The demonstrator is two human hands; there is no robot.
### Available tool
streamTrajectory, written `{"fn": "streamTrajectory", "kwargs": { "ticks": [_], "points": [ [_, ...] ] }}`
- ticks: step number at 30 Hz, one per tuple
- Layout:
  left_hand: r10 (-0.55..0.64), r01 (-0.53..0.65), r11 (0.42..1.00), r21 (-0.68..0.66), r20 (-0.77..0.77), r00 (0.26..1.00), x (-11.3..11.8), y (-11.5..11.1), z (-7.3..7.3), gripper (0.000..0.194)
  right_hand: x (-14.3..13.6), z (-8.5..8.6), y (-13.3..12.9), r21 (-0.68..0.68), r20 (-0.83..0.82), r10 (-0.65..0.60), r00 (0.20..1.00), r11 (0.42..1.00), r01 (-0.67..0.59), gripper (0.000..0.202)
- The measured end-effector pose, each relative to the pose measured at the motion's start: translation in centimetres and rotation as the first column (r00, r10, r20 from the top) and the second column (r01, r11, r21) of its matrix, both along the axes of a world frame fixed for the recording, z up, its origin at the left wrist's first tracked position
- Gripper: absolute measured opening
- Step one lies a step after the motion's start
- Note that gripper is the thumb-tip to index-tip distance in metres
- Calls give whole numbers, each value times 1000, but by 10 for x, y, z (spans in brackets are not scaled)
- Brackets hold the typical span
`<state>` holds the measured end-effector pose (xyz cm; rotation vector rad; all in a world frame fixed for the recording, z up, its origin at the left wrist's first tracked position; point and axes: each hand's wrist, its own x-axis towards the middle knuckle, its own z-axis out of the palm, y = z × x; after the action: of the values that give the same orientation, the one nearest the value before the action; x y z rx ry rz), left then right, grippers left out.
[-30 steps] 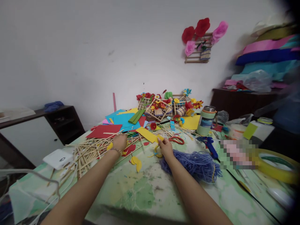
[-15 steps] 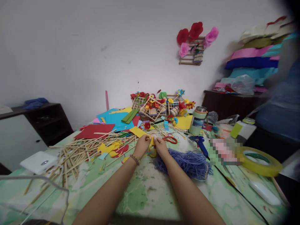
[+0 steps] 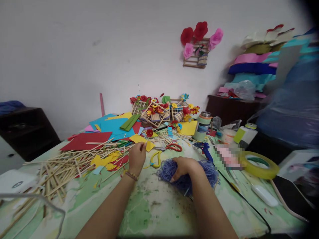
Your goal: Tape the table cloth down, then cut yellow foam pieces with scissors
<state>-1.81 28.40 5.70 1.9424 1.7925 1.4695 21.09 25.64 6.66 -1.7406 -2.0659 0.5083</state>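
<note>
My left hand is closed in a pinch at a piece of yellow paper, whose edge shows just past the fingertips. My right hand lies over a bundle of purple yarn, thumb and forefinger spread apart and touching the strands; the other fingers are hidden. Between the hands lies a yellow scissor-like handle. Just beyond it rest scissors with red handles.
Thin wooden sticks and cut paper petals spread on the left. Coloured sheets and flower-trimmed stick frames stand behind. To the right are a bottle, a blue glue gun with its cord, and yellow tape.
My hands have come apart from the yellow paper they both held. The right has moved right and nearer onto the yarn, while the left stays by the paper. The view has turned slightly right.
</note>
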Motion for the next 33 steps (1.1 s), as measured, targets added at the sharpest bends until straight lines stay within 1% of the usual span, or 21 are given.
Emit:
{"fn": "streamTrajectory", "kwargs": {
  "ticks": [3, 5, 6, 8, 9, 10, 11, 12, 13, 14, 16, 17, 19, 20, 21, 23, 25, 27, 29, 31, 33],
  "points": [
    [29, -23, 998, 62, -106, 994, 0, -9, 6, 30, -8, 8, -16, -50, 143, 44, 989, 998, -37, 48],
    [97, -80, 992, 99, -176, 980, -1, -15, 10, 32, -10, 24, -21, -80, 214, 94, 972, 994, -79, 44],
    [145, -125, 986, 108, -203, 968, -2, -17, 12, 34, -9, 36, -22, -96, 240, 119, 963, 990, -99, 42],
    [220, -207, 975, 78, -259, 941, -2, -22, 15, 35, -6, 70, -22, -82, 282, 167, 945, 985, -149, 40],
    [228, -226, 973, 41, -293, 928, -2, -24, 16, 35, -4, 92, -21, -31, 300, 173, 938, 985, -172, 41],
    [212, -226, 974, -6, -327, 921, -1, -26, 17, 35, -3, 116, -20, 98, 328, 202, 923, 964, -246, 44],
    [176, -208, 976, -56, -354, 918, 0, -28, 18, 34, -4, 140, -19, 245, 343, 172, 923, 933, -264, 47],
    [133, -182, 978, -99, -374, 918, 2, -29, 18, 34, -7, 165, -16, 378, 344, 147, 927, 882, -280, 51],
    [94, -155, 979, -131, -385, 918, 4, -30, 18, 35, -13, 188, -11, 503, 342, 140, 929, 808, -306, 52],
    [66, -134, 980, -149, -393, 917, 7, -31, 17, 35, -21, 208, -5, 624, 323, 135, 937, 713, -318, 53],
    [26, -103, 981, -167, -409, 912, 12, -32, 16, 35, -42, 236, 15, 776, 276, 207, 939, 529, -344, 52],
    [8, -86, 982, -170, -414, 910, 14, -32, 15, 34, -55, 242, 29, 816, 258, 256, 932, 459, -352, 53],
    [-27, -50, 984, -169, -426, 904, 18, -32, 12, 32, -79, 238, 60, 860, 229, 360, 905, 361, -361, 56],
    [-44, -33, 985, -167, -433, 900, 20, -32, 11, 32, -90, 229, 76, 868, 215, 407, 888, 337, -364, 60],
    [-57, -19, 986, -166, -440, 896, 20, -31, 10, 32, -100, 216, 92, 863, 191, 436, 879, 352, -362, 62],
    [-70, -5, 987, -162, -454, 888, 20, -30, 7, 31, -116, 182, 117, 804, 147, 443, 884, 467, -368, 65],
    [-71, -1, 988, -152, -467, 881, 19, -28, 5, 30, -128, 143, 134, 676, 176, 424, 888, 604, -422, 65],
    [-78, 9, 990, -142, -486, 871, 18, -26, 2, 27, -136, 108, 143, 611, 187, 411, 892, 663, -433, 60],
    [-92, 24, 990, -139, -505, 858, 17, -24, 0, 25, -143, 79, 147, 557, 196, 383, 903, 714, -424, 58],
    [-105, 35, 989, -143, -518, 849, 16, -22, -1, 24, -148, 60, 149, 481, 227, 351, 908, 771, -418, 65],
    [-103, 29, 989, -148, -522, 846, 15, -19, -2, 23, -149, 51, 150, 386, 267, 315, 911, 831, -400, 79]
  ]
}}
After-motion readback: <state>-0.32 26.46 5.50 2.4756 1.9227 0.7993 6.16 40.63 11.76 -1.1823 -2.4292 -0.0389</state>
